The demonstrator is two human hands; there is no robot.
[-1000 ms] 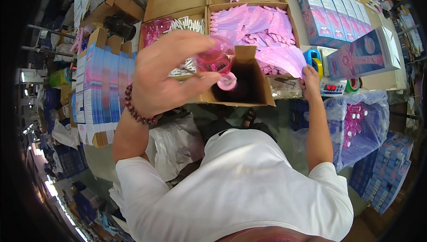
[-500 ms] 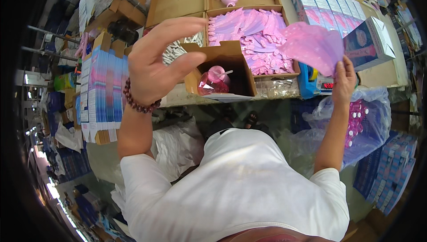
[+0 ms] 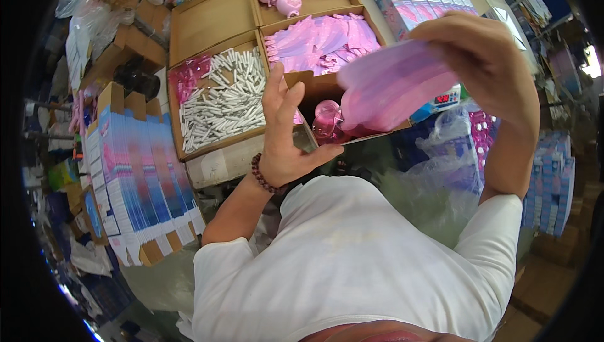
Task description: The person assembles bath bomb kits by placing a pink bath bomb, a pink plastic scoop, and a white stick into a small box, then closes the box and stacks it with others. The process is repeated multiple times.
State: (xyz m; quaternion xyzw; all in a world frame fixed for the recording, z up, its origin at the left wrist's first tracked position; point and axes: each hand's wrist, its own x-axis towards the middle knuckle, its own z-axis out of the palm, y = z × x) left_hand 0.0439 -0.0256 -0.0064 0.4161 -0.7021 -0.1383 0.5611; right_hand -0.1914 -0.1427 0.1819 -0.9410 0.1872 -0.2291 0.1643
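Pink wing (image 3: 396,87): now brought from the right to above the open cardboard box (image 3: 301,79), which is partly covered; gripped at one end by the right hand (image 3: 484,59).
Left hand (image 3: 286,133): spread wide, nothing held, at the box's left; contact cannot be told.
Materials: thin, filmy, scalloped wing; stiff cardboard; rounded, clear pink container (image 3: 326,127) inside.

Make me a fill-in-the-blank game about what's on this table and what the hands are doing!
1. The right hand holds a thin piece that is pink and ____.
2. The left hand has a bracelet around its wrist, made of round ____.
3. The many little sticks are ____ in color.
4. A round, see-through pink thing is inside the open cardboard ____.

Missing words: purple; beads; white; box.
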